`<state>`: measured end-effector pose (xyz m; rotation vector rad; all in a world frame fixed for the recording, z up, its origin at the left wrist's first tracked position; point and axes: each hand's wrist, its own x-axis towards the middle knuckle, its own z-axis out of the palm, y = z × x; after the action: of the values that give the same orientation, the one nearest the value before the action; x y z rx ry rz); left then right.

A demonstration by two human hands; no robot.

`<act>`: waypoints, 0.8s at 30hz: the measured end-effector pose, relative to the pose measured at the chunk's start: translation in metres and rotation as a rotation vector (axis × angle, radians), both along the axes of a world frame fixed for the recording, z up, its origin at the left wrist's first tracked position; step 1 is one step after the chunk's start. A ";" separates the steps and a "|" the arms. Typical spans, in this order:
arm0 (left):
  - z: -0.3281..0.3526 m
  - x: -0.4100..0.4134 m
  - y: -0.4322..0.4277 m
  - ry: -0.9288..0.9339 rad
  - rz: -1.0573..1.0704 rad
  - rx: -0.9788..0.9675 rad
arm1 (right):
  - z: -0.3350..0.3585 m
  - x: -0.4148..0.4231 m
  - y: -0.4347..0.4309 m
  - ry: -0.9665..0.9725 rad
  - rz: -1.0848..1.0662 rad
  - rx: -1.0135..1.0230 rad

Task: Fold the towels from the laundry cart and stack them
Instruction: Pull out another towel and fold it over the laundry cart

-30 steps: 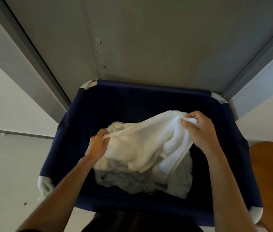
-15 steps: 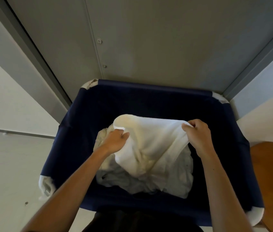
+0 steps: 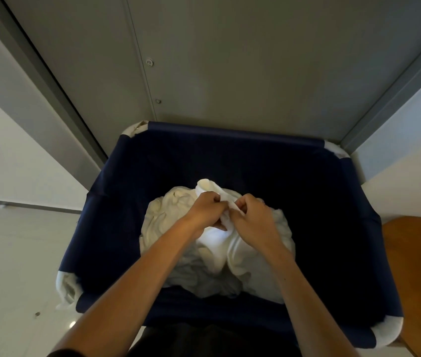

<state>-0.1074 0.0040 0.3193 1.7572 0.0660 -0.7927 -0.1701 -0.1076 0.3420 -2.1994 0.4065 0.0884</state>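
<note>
The deep navy fabric laundry cart (image 3: pixel 106 207) stands against a grey panel wall. On its floor lies a crumpled heap of white towels (image 3: pixel 160 220), set left of centre.

Over that heap the left hand (image 3: pixel 204 211) is curled and pinches the top edge of one white terry towel (image 3: pixel 215 247). A small loop of the cloth bulges up just beyond its knuckles. The right hand (image 3: pixel 253 219) is touching it, with fingers curled and pinching the same edge. The two hands are pressed together, with the cloth gathered between them.

The step looks like matching two corners for the first fold. To do it well, each pinch should sit right at its corner so the edges line up. The towel should also be lifted clear of the heap, so its tail drags nothing along.

The towel hangs doubled from the hands, and its long axis runs from them down into the cart. In this view the free end points towards the person and rests on the heap. Whether the lower corners are even cannot be told.

To the right, outside the cart, is a brown wooden surface (image 3: pixel 418 266) with a rounded edge.
</note>
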 end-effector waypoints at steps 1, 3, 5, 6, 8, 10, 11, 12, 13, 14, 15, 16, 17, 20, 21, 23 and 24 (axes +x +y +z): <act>-0.002 0.001 0.000 0.014 0.022 -0.008 | 0.000 0.000 0.001 0.003 0.008 0.039; -0.005 0.002 0.001 0.027 0.067 -0.004 | -0.001 -0.001 0.003 0.047 0.051 0.078; -0.009 0.004 0.002 0.055 0.089 0.003 | -0.002 -0.001 0.004 0.086 0.105 -0.006; -0.010 0.004 0.001 0.082 0.095 -0.019 | -0.004 -0.001 0.003 0.071 0.124 -0.059; -0.008 0.002 0.001 0.114 0.095 -0.077 | -0.004 -0.002 0.000 0.010 0.150 -0.135; -0.006 0.002 0.004 0.083 0.054 -0.056 | -0.003 -0.002 -0.006 -0.012 0.180 -0.171; -0.007 0.002 0.008 0.067 0.024 -0.049 | -0.003 -0.002 -0.009 -0.022 0.189 -0.160; -0.009 0.003 0.012 0.073 0.004 -0.067 | -0.003 -0.002 -0.013 -0.034 0.192 -0.149; -0.011 0.004 0.016 0.091 -0.003 -0.102 | -0.003 -0.002 -0.018 -0.051 0.187 -0.150; -0.014 0.006 0.019 0.102 0.012 -0.112 | -0.003 -0.002 -0.023 -0.071 0.179 -0.158; -0.018 0.008 0.023 0.101 0.044 -0.089 | -0.002 -0.002 -0.028 -0.092 0.167 -0.157; -0.024 0.011 0.027 0.070 0.085 -0.026 | 0.000 -0.003 -0.033 -0.110 0.155 -0.147; -0.030 0.014 0.032 0.007 0.114 0.071 | 0.003 -0.005 -0.039 -0.131 0.144 -0.130; -0.053 0.021 0.054 -0.237 0.061 0.388 | 0.020 -0.012 -0.050 -0.211 0.102 -0.055; -0.060 0.022 0.060 -0.279 0.012 0.432 | 0.026 -0.014 -0.052 -0.232 0.087 -0.028; -0.074 0.022 0.070 -0.343 -0.095 0.502 | 0.037 -0.016 -0.055 -0.266 0.074 0.012; -0.079 0.021 0.072 -0.377 -0.143 0.548 | 0.041 -0.016 -0.057 -0.282 0.079 0.025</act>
<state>-0.0863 0.0760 0.2400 2.4297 -0.1063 -0.5591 -0.1864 -0.1643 0.3833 -2.1637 0.1603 -0.1712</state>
